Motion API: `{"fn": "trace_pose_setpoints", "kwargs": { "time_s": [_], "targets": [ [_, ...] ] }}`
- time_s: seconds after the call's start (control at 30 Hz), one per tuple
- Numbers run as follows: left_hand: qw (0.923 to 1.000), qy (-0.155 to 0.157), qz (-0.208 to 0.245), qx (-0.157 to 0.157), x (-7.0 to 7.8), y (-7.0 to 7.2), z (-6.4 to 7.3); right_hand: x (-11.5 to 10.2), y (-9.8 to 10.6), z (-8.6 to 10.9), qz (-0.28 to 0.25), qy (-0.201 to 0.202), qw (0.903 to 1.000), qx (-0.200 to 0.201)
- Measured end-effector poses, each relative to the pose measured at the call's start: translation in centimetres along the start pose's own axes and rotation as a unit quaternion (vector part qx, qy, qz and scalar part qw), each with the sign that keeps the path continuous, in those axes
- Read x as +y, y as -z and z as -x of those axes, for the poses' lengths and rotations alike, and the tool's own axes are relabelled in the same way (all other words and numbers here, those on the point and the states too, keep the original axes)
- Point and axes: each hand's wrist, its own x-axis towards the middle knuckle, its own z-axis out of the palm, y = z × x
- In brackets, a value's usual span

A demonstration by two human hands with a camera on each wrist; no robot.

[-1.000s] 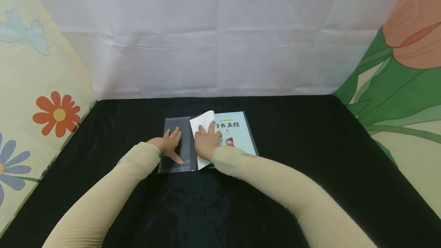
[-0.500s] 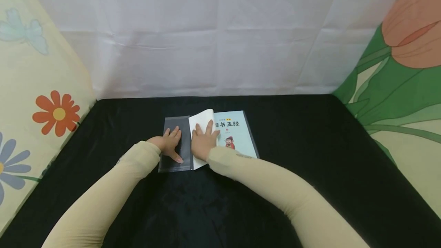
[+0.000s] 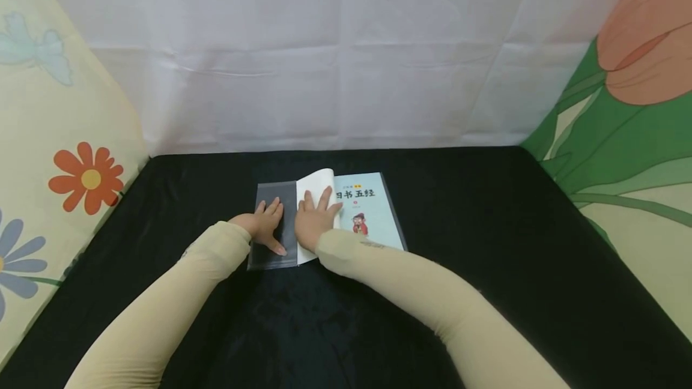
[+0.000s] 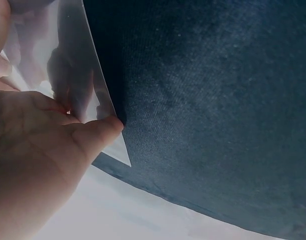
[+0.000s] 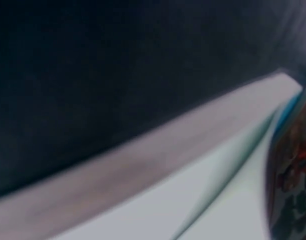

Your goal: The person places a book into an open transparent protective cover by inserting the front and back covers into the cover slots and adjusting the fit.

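Note:
A light blue book [image 3: 378, 212] with dark Chinese characters and a small red-robed figure on its front lies on the black cloth. Its white leaf [image 3: 318, 180] is folded back to the left over part of that front. To the left spreads a flap of a clear plastic book cover [image 3: 290, 203]. My left hand [image 3: 265, 226] rests flat on this flap with fingers spread; in the left wrist view its thumb touches the edge of the clear film [image 4: 105, 97]. My right hand [image 3: 315, 221] presses on the white leaf with straight fingers. The right wrist view shows blurred page edges [image 5: 143, 160], not the hand.
Black cloth [image 3: 476, 227] covers the table around the book. A white curtain [image 3: 335, 77] hangs behind it. Flower-patterned panels stand at the left [image 3: 89, 119] and right [image 3: 643, 161].
My right hand has slid a little to the left over the white leaf, which now lies further left against the plastic flap. More of the book's front shows. My left hand stays in place.

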Motion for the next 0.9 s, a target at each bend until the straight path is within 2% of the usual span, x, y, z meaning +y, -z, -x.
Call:
{"fn": "trace_pose_setpoints", "kwargs": {
  "time_s": [0.27, 0.43, 0.7, 0.9],
  "targets": [
    [1.0, -0.003, 0.005, 0.001, -0.1, 0.4, 0.4, -0.3, 0.9, 0.5, 0.005, -0.004, 1.0, -0.001],
    [0.9998, -0.017, 0.009, 0.001, 0.0, 0.6, 0.8, -0.3, 1.4, 0.6, 0.013, -0.012, 0.9998, 0.0],
    [0.9996, -0.021, 0.015, 0.0, 0.1, 1.0, 1.5, -0.2, 2.2, 0.8, -0.016, -0.042, 0.9989, 0.015],
    [0.9997, -0.025, 0.009, 0.002, 0.0, 1.3, 1.8, -0.5, 2.8, 1.1, 0.009, -0.035, 0.9992, 0.016]
  ]
}}
